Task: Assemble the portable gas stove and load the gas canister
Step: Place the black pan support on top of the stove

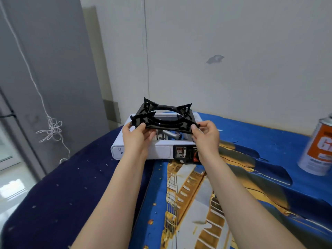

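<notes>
A white portable gas stove sits on the cloth-covered table, its black control panel with a red knob facing me. Above it I hold a black square pan support with claw-like prongs at its corners and a round hole in the middle, prongs up. My left hand grips its near left corner, and my right hand grips its near right corner. The burner tube shows beneath the plate. An orange and white gas canister stands upright at the far right.
The table carries a blue cloth with a gold bridge print and a dark navy part on the left. A white wall rises right behind the stove. A white cord hangs tangled at the left beside a grey panel.
</notes>
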The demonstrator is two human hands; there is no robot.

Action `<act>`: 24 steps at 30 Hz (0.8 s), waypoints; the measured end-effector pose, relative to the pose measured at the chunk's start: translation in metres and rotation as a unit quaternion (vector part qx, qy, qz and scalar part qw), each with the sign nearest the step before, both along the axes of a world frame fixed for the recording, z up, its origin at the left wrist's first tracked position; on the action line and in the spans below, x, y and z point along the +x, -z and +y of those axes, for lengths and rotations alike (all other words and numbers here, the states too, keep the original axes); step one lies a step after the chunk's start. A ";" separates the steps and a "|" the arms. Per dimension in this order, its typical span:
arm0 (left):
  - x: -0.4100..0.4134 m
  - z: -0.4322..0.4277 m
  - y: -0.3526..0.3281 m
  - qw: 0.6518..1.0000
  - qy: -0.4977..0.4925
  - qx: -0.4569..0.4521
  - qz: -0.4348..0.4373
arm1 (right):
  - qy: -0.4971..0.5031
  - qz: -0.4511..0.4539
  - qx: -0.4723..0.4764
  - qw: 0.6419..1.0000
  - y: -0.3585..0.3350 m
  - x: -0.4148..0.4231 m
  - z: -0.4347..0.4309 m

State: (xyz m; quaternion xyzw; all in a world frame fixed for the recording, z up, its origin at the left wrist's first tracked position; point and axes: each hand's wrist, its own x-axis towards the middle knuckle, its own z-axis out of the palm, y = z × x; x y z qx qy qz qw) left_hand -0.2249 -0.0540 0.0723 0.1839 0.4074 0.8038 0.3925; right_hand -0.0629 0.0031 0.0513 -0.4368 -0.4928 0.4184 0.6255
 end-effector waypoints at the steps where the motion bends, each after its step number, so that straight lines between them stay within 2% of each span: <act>1: -0.003 0.000 0.000 1.000 -0.007 -0.001 0.000 | -0.007 0.000 0.000 1.000 0.000 -0.005 0.001; 6: -0.015 0.000 0.001 1.000 -0.025 -0.010 0.001 | -0.046 0.008 -0.008 0.999 0.003 -0.017 0.006; 16: -0.024 0.002 0.007 0.999 -0.028 -0.039 -0.008 | -0.079 -0.042 -0.010 0.996 0.004 -0.022 0.012; 24: -0.032 0.002 0.010 0.998 -0.022 -0.066 0.011 | -0.079 -0.130 0.019 0.988 0.003 -0.021 0.014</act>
